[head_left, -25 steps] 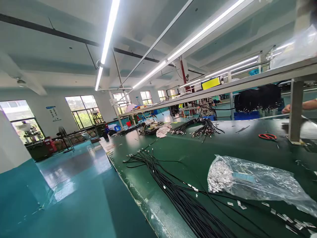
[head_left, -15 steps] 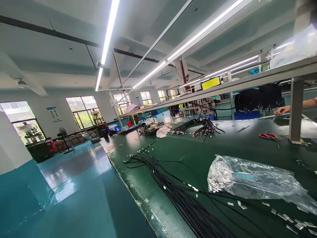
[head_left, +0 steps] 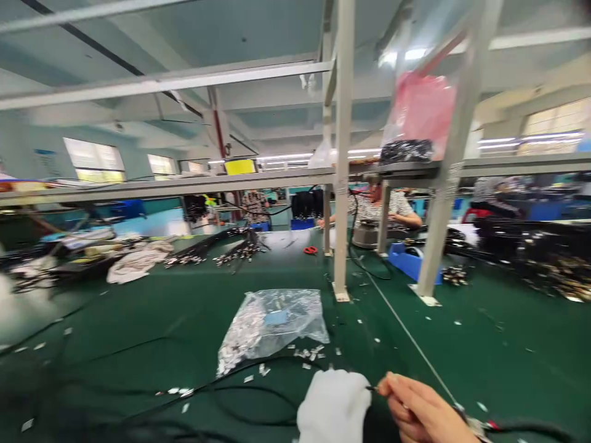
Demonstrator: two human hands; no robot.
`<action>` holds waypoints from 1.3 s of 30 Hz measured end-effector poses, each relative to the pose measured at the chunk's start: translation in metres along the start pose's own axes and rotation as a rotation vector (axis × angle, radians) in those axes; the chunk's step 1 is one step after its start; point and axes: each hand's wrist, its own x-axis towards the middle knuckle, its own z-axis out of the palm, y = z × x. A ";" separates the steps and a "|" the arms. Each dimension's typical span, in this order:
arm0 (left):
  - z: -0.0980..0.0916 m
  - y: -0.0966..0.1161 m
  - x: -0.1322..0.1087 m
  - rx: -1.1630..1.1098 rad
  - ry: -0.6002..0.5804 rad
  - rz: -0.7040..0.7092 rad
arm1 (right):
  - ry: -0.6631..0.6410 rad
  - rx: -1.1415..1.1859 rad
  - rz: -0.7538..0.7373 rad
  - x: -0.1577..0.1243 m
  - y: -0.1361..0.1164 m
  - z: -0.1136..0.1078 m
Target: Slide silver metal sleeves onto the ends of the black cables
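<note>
In the lower middle, my left hand (head_left: 335,403) wears a white glove and is closed. A thin black cable (head_left: 258,363) loops across the table to it. Its end pokes out between the glove and my right hand (head_left: 418,409), which is bare, its thumb and fingers pinching the tip. Motion blur hides the details of that tip. Just beyond my hands, small silvery-white tags (head_left: 310,354) are scattered beside a clear plastic bag (head_left: 295,335) with many more like them inside.
More black cables lie blurred at lower left. A crumpled cloth (head_left: 141,261), cable bundles (head_left: 240,249) and red-handled pliers (head_left: 310,250) lie farther back. Shelf posts (head_left: 342,184) rise from the green table (head_left: 184,320). A blue tape dispenser (head_left: 406,261) stands at right; a person (head_left: 401,206) sits opposite.
My view has swung right and down, from the aisle and the table's left edge to the table in front. Both my hands have come into view, holding a cable.
</note>
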 end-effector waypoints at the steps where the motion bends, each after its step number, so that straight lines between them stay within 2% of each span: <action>1: 0.006 -0.001 0.002 0.005 0.045 -0.002 | -0.012 0.082 0.026 -0.002 -0.005 0.004; 5: 0.024 -0.015 0.000 -0.042 0.328 -0.008 | -0.070 0.198 0.051 -0.006 -0.018 0.013; 7: 0.027 -0.020 -0.002 -0.095 0.379 -0.034 | -0.075 0.187 0.030 -0.007 -0.020 0.012; 9: 0.024 -0.022 -0.001 -0.139 0.328 -0.079 | -0.074 0.173 0.012 -0.009 -0.022 0.009; 11: 0.017 -0.022 0.001 -0.195 0.223 -0.114 | -0.072 0.159 -0.002 -0.009 -0.022 0.008; 14: 0.006 -0.020 0.004 -0.265 0.134 -0.115 | -0.070 0.104 -0.010 -0.010 -0.022 0.009; 18: 0.000 -0.016 0.003 -0.287 0.149 -0.106 | -0.080 0.025 -0.024 -0.011 -0.021 0.010; 23: 0.004 -0.017 0.001 -0.263 0.107 -0.090 | -0.066 -0.025 -0.066 -0.013 -0.020 0.010; 27: 0.003 -0.017 0.001 -0.228 0.126 -0.044 | -0.052 -0.219 -0.138 -0.013 -0.022 0.008; 30: 0.000 -0.014 0.001 -0.196 0.090 0.000 | -0.049 -0.318 -0.130 -0.012 -0.023 0.009; 39: -0.003 -0.008 -0.001 -0.111 0.065 0.014 | -0.028 -0.319 -0.103 -0.019 -0.033 0.015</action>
